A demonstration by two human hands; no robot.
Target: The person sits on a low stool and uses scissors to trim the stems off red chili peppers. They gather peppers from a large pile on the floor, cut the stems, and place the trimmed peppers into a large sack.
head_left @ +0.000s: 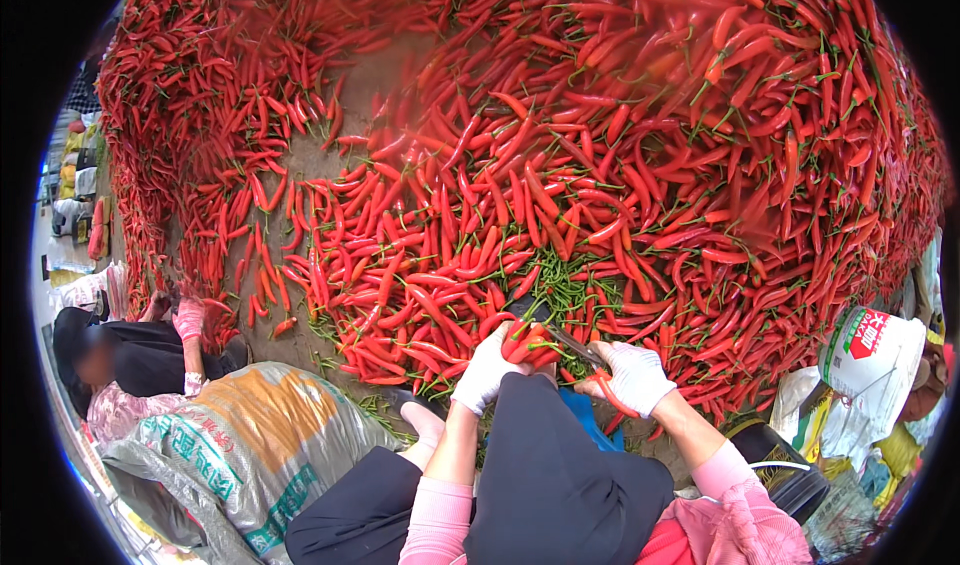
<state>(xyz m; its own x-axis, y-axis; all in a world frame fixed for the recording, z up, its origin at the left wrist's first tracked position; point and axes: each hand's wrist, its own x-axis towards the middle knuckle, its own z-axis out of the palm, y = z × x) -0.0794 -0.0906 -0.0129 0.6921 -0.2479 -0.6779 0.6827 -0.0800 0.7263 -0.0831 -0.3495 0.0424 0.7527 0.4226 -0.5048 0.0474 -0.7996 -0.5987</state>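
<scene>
My left hand (489, 371), in a white glove, holds a bunch of red chili peppers (528, 344) with green stems just above my knee. In my right hand (628, 379), also gloved in white, is a pair of scissors (576, 346) with orange-red handles. The blades point up and left, close to the stems of the held peppers. Beyond both hands lies a small heap of cut green stems (568, 286). A wide pile of red chili peppers (450, 224) surrounds it.
A full woven sack (262, 422) stands at my left, and past it a person (124, 374) in pink gloves sits by the peppers. On my right are a white bucket (874, 366), a black bucket (780, 464) and plastic bags. Peppers heap high at far right.
</scene>
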